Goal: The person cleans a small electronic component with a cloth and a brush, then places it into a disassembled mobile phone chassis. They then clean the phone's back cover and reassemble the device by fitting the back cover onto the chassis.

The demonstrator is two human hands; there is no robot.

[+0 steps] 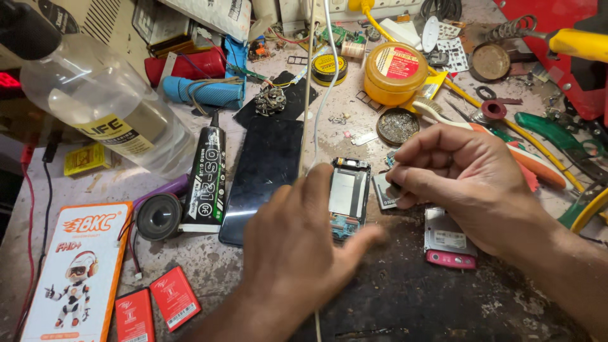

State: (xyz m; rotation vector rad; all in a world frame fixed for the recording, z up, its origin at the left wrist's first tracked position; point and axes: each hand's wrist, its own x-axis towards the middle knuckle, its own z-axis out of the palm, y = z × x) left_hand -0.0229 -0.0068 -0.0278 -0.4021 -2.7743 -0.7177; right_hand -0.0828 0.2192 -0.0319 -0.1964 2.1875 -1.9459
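My left hand lies flat and blurred over the dark mat, fingers spread, its fingertips beside an opened phone body with bare circuitry. My right hand is curled to the right of that phone, thumb and fingers pinching a small grey metal part at the phone's right edge. A small pink-edged phone back sits just under my right wrist. A black glass phone screen lies left of the opened phone.
A black glue tube, a round speaker, an orange box and two red batteries lie at the left. A clear bottle leans at the upper left. Yellow flux tin, pliers and wires crowd the back.
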